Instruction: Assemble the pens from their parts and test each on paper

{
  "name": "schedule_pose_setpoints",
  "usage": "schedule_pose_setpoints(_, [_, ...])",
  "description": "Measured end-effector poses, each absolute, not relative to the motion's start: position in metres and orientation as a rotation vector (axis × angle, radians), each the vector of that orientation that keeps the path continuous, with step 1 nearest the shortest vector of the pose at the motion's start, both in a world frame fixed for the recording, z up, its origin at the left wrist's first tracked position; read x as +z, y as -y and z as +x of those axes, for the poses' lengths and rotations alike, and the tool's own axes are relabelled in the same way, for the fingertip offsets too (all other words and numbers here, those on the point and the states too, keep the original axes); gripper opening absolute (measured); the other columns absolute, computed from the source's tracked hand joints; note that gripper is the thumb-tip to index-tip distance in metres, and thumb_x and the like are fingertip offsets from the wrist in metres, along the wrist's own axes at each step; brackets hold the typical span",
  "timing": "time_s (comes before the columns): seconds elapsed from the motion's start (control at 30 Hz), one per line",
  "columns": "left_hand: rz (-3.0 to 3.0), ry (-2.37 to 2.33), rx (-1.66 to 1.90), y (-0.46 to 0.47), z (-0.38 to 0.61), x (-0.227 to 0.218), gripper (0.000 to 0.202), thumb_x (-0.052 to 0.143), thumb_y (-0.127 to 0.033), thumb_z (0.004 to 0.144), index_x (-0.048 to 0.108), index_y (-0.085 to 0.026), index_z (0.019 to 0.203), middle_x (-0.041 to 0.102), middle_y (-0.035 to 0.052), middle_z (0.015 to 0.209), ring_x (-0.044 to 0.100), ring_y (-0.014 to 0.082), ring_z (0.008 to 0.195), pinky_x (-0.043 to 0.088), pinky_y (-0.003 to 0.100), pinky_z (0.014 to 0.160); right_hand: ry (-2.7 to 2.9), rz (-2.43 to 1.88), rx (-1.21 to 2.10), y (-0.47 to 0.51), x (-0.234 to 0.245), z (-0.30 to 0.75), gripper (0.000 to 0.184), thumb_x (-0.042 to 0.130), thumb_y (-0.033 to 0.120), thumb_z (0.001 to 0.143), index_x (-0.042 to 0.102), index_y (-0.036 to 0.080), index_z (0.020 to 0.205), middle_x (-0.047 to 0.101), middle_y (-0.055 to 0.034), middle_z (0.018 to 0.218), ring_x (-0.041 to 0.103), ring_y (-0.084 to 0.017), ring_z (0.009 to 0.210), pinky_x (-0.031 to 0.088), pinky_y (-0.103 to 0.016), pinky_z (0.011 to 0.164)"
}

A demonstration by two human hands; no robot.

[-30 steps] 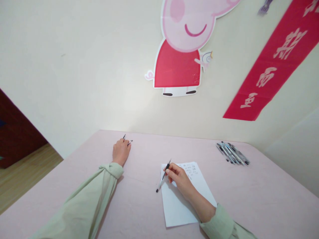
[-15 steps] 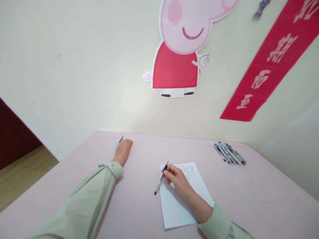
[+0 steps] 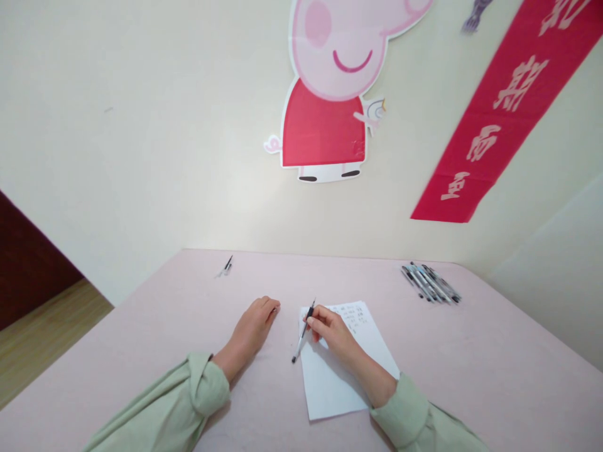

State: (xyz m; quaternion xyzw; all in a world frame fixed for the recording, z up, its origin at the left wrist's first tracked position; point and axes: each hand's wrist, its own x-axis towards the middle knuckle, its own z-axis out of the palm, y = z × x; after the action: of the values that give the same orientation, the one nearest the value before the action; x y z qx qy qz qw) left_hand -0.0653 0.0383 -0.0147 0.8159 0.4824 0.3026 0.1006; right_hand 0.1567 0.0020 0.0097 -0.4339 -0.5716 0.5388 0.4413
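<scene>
My right hand (image 3: pixel 327 328) pinches a black pen (image 3: pixel 302 331) at the left edge of a white sheet of paper (image 3: pixel 339 370), which carries small writing near its top. The pen slants with its tip towards me, off the sheet's edge. My left hand (image 3: pixel 254 323) rests on the pink table (image 3: pixel 471 376) just left of the pen, fingers loosely curled, with nothing in it. Small pen parts (image 3: pixel 225 267) lie at the table's far left, apart from both hands.
A bundle of several pens (image 3: pixel 429 283) lies at the far right of the table. The table stands against a cream wall with a cartoon pig cutout (image 3: pixel 330 94) and a red banner (image 3: pixel 499 113). Wooden floor (image 3: pixel 42 333) shows at left.
My left hand has let go of the small pen parts at the far left and drawn back towards the paper. My right hand has kept hold of the pen.
</scene>
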Motion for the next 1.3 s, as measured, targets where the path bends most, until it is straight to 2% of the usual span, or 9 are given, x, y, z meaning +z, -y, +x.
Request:
schedule_pose_setpoints(0.1, [2.251,-1.438,1.054,-0.029,-0.058,-0.007,0.018,0.046,-0.023,0.089,0.060,-0.022,0.100,0.065,0.0065,0.092,0.060,0.0225,0.089,0.048,0.038,0.083,1.376,-1.054,1.355,-0.001,0.010,0.157,0.021,0.063,0.038,0.076,0.056,0.019,0.070,0.057,0.0022,0.061,0.052,-0.012,0.057,0.041,-0.025,0.058])
schedule_pose_setpoints(0.2, [1.954,-1.425,1.226,-0.025,-0.044,0.004,0.020,0.049,-0.021,0.083,0.058,-0.022,0.101,0.064,0.0057,0.095,0.061,0.0203,0.086,0.049,0.036,0.081,1.302,-1.036,1.439,0.000,0.010,0.157,0.021,0.062,0.038,0.077,0.056,0.018,0.077,0.066,-0.0023,0.072,0.061,-0.015,0.066,0.046,-0.026,0.063])
schedule_pose_setpoints(0.3, [1.633,-1.308,1.302,-0.020,-0.025,0.009,0.014,0.053,-0.024,0.080,0.058,-0.021,0.093,0.064,0.0041,0.089,0.062,0.0185,0.082,0.050,0.033,0.076,1.244,-1.043,1.501,0.000,0.009,0.158,0.021,0.060,0.039,0.078,0.054,0.018,0.081,0.064,-0.0004,0.067,0.063,-0.015,0.062,0.045,-0.025,0.060])
schedule_pose_setpoints(0.37, [1.503,-1.236,1.298,-0.018,-0.016,0.006,0.012,0.058,-0.027,0.077,0.058,-0.020,0.087,0.065,0.0037,0.086,0.063,0.0183,0.082,0.050,0.032,0.076,1.251,-1.051,1.487,0.000,0.009,0.159,0.019,0.057,0.037,0.080,0.056,0.018,0.085,0.059,0.0027,0.062,0.059,-0.012,0.053,0.041,-0.023,0.054])
schedule_pose_setpoints(0.47, [1.374,-1.157,1.280,-0.017,-0.012,0.002,0.015,0.063,-0.029,0.074,0.059,-0.019,0.085,0.066,0.0036,0.084,0.063,0.0177,0.081,0.051,0.031,0.075,1.359,-1.083,1.382,-0.003,0.010,0.164,0.016,0.053,0.031,0.080,0.060,0.018,0.084,0.053,0.0051,0.059,0.046,-0.008,0.043,0.034,-0.021,0.047])
schedule_pose_setpoints(0.57, [1.272,-1.111,1.280,-0.016,-0.015,0.002,0.016,0.063,-0.030,0.075,0.058,-0.019,0.085,0.065,0.0025,0.083,0.063,0.0164,0.079,0.051,0.030,0.073,1.514,-1.175,1.211,-0.006,0.011,0.171,0.015,0.053,0.026,0.079,0.065,0.018,0.082,0.053,0.0036,0.061,0.041,-0.008,0.045,0.031,-0.022,0.047])
schedule_pose_setpoints(0.73, [1.287,-1.097,1.244,-0.014,-0.019,0.003,0.016,0.062,-0.032,0.078,0.057,-0.019,0.086,0.065,0.0021,0.085,0.064,0.0159,0.079,0.051,0.029,0.070,1.752,-1.209,0.965,-0.007,0.014,0.178,0.015,0.054,0.020,0.079,0.068,0.019,0.080,0.059,0.0005,0.069,0.048,-0.013,0.062,0.034,-0.024,0.058])
schedule_pose_setpoints(0.87, [1.411,-1.074,1.249,-0.013,-0.020,0.003,0.013,0.060,-0.030,0.080,0.056,-0.020,0.087,0.064,0.0018,0.085,0.063,0.0158,0.081,0.050,0.029,0.073,1.892,-1.234,0.837,-0.004,0.013,0.177,0.015,0.054,0.018,0.082,0.069,0.020,0.085,0.061,-0.0009,0.076,0.052,-0.015,0.068,0.037,-0.025,0.064])
schedule_pose_setpoints(1.3, [1.682,-1.094,1.173,-0.009,-0.022,0.007,0.008,0.055,-0.025,0.084,0.059,-0.020,0.089,0.065,0.0029,0.087,0.062,0.0182,0.084,0.048,0.031,0.079,2.058,-1.302,0.634,-0.002,0.009,0.177,0.017,0.054,0.015,0.083,0.067,0.022,0.093,0.061,-0.0013,0.079,0.055,-0.015,0.074,0.039,-0.025,0.067])
